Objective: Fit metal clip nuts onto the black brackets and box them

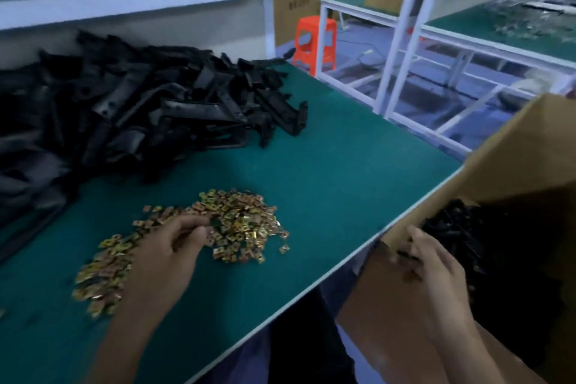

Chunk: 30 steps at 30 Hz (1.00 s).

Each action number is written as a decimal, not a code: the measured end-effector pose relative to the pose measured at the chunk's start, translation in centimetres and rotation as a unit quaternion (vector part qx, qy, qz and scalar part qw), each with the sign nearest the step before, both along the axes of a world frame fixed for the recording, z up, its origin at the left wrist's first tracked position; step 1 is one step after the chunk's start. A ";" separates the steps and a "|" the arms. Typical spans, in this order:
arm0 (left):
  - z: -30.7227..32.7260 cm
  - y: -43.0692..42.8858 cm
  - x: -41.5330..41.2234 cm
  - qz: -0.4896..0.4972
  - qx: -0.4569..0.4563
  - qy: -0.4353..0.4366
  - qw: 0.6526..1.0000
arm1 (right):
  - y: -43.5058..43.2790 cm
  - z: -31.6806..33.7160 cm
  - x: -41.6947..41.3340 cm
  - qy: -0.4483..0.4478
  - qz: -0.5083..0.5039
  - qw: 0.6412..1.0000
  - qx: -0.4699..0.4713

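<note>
Head view: faint print on a brown carton [297,5] far beyond the left hand [170,254] is too blurred to read.

The left hand has its fingertips bunched together, pinching into a loose heap of gold-coloured metal clip nuts [246,221]. The nuts spread from just ahead of its fingers back along its outer side.

Further beyond that hand lies a big tangled pile of black plastic brackets [140,109].

The right hand [428,265] hangs over the near rim of an open brown cardboard box [523,153]. Its fingers are curled about something dark, but blur keeps me from telling whether it grips it. Just past its fingertips, inside the box, lie the boxed brackets [452,227], heaped dark against the far wall.

Both heaps rest on a green-topped workbench [336,146]. Its pale edge runs slantwise between the two hands, and the box sits off that edge, close beside it. Bare green mat stretches from the left hand's fingertips out to the edge.

Beyond the bench's far corner stands an orange plastic stool [314,44].
</note>
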State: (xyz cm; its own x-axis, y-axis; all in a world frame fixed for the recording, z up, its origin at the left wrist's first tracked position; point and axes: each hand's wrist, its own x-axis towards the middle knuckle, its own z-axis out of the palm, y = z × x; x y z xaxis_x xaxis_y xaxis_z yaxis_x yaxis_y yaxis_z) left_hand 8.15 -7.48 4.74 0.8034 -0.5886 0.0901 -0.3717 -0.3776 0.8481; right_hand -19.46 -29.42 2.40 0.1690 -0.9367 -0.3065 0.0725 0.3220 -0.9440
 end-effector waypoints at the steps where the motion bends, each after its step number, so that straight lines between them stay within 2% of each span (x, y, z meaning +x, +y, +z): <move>1: 0.1 0.5 0.1 0.007 0.003 -0.001 1.000 | 0.4 0.1 1.9 0.014 0.035 0.999 -0.038; 5: 0.3 2.8 0.6 0.044 0.013 0.028 0.999 | -0.1 1.8 12.1 0.085 0.227 0.954 -0.176; 9: 0.6 4.3 0.5 0.068 0.001 0.044 0.997 | -2.1 3.4 24.2 0.170 0.379 0.860 -0.296; 11: 0.5 5.0 0.2 0.082 -0.014 0.065 0.994 | -2.8 4.4 30.0 0.186 0.421 0.837 -0.295; 15: -0.3 6.3 -0.4 0.102 -0.008 0.090 0.991 | -2.5 5.9 38.6 0.114 0.445 0.870 -0.181; 19: -1.2 6.6 0.1 0.105 0.006 0.081 0.991 | -2.5 6.9 43.1 0.148 0.465 0.856 -0.172; 21: -1.3 6.2 0.5 0.111 0.018 0.055 0.992 | -2.2 7.9 43.4 0.150 0.457 0.864 -0.150; 23: -1.3 5.4 0.9 0.099 0.037 0.029 0.994 | -1.6 8.2 42.4 0.162 0.433 0.867 -0.185; 26: -1.5 3.1 1.0 0.058 0.081 -0.067 0.993 | -0.9 7.7 38.3 0.144 0.385 0.873 -0.262; 30: -2.2 -0.9 1.9 0.055 0.146 -0.221 0.963 | -0.1 8.4 30.6 0.062 0.462 0.851 -0.241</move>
State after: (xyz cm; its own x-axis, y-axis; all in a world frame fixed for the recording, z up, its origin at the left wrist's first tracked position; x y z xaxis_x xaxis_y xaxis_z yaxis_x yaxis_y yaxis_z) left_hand 10.07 -8.38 2.58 0.7832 -0.5545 0.2812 -0.6164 -0.6338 0.4672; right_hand 11.11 -29.56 10.79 0.8965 -0.4430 0.0055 -0.1124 -0.2393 -0.9644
